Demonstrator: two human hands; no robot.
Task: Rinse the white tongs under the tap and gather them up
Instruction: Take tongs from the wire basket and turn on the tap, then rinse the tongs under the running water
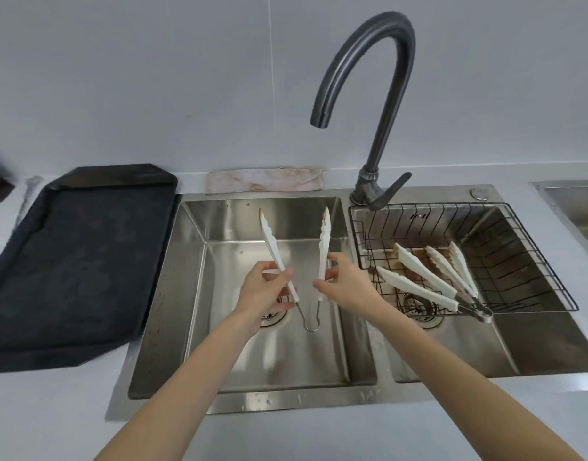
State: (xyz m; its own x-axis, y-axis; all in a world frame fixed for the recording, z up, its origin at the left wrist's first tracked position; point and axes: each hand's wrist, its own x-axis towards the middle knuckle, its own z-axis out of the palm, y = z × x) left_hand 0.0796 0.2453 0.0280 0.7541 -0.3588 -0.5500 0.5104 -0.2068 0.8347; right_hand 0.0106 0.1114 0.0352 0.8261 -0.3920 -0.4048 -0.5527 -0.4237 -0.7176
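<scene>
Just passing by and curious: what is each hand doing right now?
Left hand: closed on one arm of the white tongs, spread open over the left sink basin.
Right hand: closed on the other arm.

tray (69,261) left of sink (199,404) | cloth (264,179) behind left basin — tap (372,104) behind, between basins | rack (518,254) in right basin — two tongs (429,281) in rack | third tongs (324,247) over left basin
</scene>
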